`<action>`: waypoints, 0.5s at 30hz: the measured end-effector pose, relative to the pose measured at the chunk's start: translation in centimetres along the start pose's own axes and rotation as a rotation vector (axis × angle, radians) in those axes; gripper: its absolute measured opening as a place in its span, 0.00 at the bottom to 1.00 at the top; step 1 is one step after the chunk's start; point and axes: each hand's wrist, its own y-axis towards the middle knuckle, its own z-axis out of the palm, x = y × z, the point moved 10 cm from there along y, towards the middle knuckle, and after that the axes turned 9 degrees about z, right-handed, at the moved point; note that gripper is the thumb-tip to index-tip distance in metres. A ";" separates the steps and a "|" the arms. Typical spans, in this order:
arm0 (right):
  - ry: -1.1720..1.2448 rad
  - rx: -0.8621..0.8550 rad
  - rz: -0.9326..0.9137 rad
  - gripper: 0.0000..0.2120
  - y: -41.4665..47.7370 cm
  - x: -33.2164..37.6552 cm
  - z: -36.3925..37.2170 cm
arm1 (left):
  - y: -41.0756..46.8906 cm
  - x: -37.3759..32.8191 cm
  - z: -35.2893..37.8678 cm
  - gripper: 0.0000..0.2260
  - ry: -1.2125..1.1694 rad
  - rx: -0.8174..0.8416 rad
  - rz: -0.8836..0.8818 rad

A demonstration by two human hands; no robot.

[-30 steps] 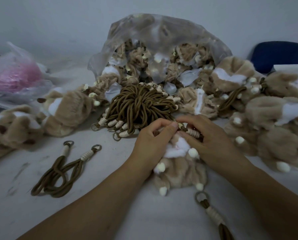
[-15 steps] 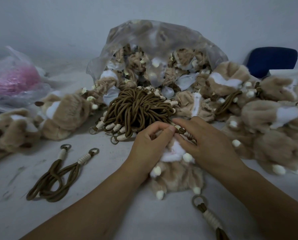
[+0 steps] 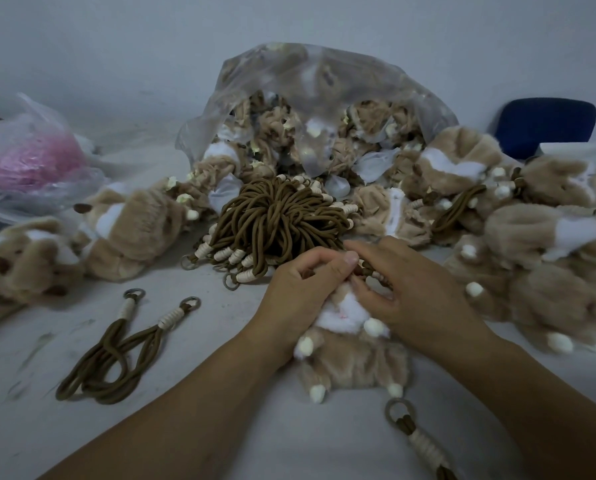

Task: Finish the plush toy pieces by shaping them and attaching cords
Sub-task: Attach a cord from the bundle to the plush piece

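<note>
Toy (image 3: 352, 362) lies flat on the table (image 3: 30, 427), near me and central, white patch up, its far edge under both my hands. My left hand (image 3: 303, 289) is curled, thumb and forefinger pinching the fabric at that edge. My right hand (image 3: 414, 292) is curled too, fingertips nipping a cord (image 3: 367, 270) against the same spot; I cannot tell how far the cord has gone through the fabric.

To do this well, I judge the left pinch should hold the plush taut and still while the right feeds the cord end in short pushes. I would keep the work just clear of the bundle (image 3: 275, 220) of spare cords lying immediately beyond, so no loop gets caught. A second cord end (image 3: 428, 448) with a ring lies nearer me, to the right of the toy's foot. Whether it belongs to the same cord I cannot say, so I would not tug hard.

Compared with a second ago, little has changed. Both hands stay on the same spot and the toy has not shifted. The cream wrap under my right fingers shows slightly less. The bag (image 3: 324, 98) of toys beyond is as it was.
</note>
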 end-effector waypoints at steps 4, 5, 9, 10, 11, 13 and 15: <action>0.023 0.029 0.001 0.25 0.1 0.0 0.3 | 0.0 0.3 -0.1 0.09 -0.032 -0.006 -0.026; 0.036 0.025 0.003 0.25 0.1 0.0 0.3 | 0.1 0.4 -0.2 0.09 -0.039 -0.011 -0.028; 0.139 0.007 0.022 0.18 0.1 -0.4 0.0 | 0.1 0.4 -0.3 0.07 -0.045 -0.016 -0.020; 0.162 0.008 0.028 0.17 0.1 -0.5 0.0 | 0.2 0.4 -0.3 0.07 -0.044 -0.017 -0.017; 0.174 0.010 0.033 0.16 0.1 -0.5 0.0 | 0.2 0.3 -0.3 0.07 -0.042 -0.016 -0.010; 0.180 0.016 0.038 0.15 0.1 -0.6 0.1 | 0.2 0.2 -0.3 0.07 -0.038 -0.019 0.001; 0.183 0.014 0.050 0.13 0.1 -0.7 0.1 | 0.2 0.2 -0.4 0.08 -0.035 -0.020 0.006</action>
